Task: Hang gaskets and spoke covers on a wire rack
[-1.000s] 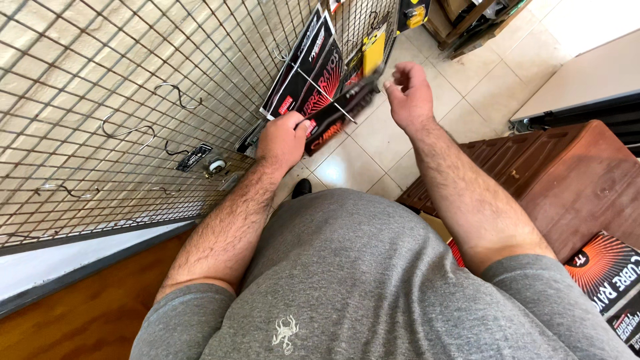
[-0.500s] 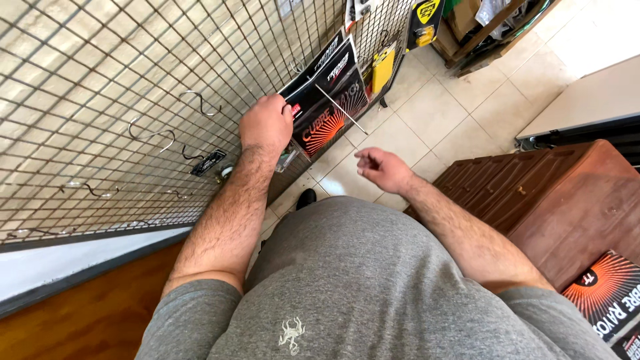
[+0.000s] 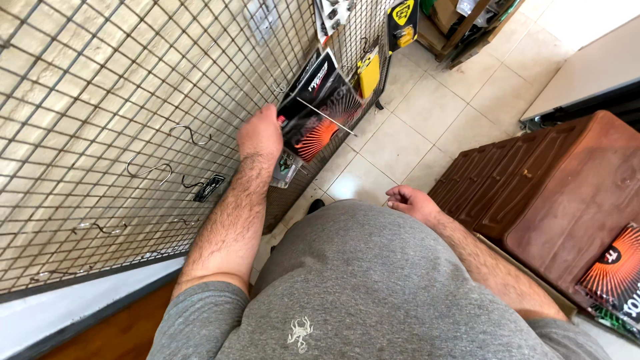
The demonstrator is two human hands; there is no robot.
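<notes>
Left hand (image 3: pixel 261 135) at ten o'clock gripping black-and-orange packet (image 3: pixel 319 107) hanging on wire grid (image 3: pixel 100 100), thin peg (image 3: pixel 327 117) crossing packet's front, right hand (image 3: pixel 412 201) at centre, loosely curled, empty, above grey shirt (image 3: pixel 373 287)

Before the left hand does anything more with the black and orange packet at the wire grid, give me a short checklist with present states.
1. Left hand grips black and orange packet: ok.
2. Display peg in plain sight across the packet: ok.
3. Packet threaded on the peg: cannot tell.
4. Right hand empty, low by the grey shirt: ok.
5. Wire grid bears loose S-hooks near the forearm: ok, apart.
</notes>
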